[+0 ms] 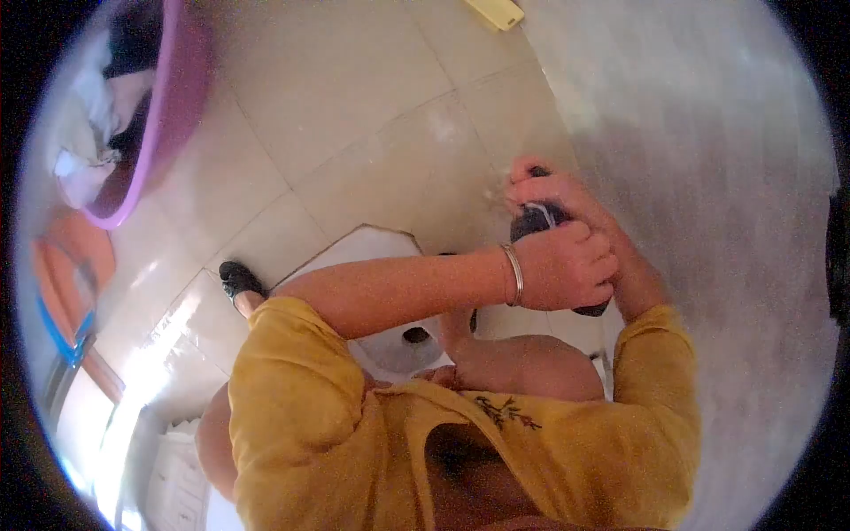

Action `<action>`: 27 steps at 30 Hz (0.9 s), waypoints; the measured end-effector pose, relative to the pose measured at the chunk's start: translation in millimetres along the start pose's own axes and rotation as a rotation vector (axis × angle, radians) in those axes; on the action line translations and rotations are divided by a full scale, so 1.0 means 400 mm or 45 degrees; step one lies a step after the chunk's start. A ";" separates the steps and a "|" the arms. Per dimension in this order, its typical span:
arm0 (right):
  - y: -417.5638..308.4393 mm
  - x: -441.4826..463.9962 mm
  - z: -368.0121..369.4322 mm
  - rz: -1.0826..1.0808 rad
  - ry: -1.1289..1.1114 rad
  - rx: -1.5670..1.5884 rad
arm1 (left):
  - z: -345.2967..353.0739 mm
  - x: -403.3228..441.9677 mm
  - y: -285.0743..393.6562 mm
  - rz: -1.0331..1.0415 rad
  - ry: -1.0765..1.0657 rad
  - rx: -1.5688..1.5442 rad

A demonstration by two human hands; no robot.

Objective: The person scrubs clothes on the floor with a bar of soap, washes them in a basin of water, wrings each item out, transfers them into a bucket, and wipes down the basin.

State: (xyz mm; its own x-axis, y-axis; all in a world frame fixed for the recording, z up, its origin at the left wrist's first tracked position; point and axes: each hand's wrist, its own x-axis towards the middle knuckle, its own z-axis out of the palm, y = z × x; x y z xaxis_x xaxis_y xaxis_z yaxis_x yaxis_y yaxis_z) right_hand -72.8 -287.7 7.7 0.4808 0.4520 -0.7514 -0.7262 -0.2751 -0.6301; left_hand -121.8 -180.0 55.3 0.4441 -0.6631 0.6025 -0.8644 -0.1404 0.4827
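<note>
The left hand (571, 265) and right hand (567, 192) curl closed around a dark item (531, 223) (perhaps a shoe) above the floor (381, 133). Probably light and pliable, it suits gripping at both ends.

Yellow embroidered top (567, 447), silver bangles (515, 276)

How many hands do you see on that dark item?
2: the left hand lies across the middle of the dark item, and the right hand is at its upper end. No others show.
</note>
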 end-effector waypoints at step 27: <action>-0.311 0.382 0.053 -0.476 0.518 -0.149 | -0.253 -0.254 -0.426 -1.747 1.173 -0.106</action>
State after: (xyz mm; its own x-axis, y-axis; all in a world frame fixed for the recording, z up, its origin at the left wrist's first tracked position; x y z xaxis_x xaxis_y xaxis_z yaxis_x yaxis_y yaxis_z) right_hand 80.6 -166.4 -24.4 0.8626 0.1793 -0.4731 -0.4218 -0.2615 -0.8682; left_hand 4.0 -14.2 -23.9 0.8246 0.5485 -0.1384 0.2651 -0.1585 0.9511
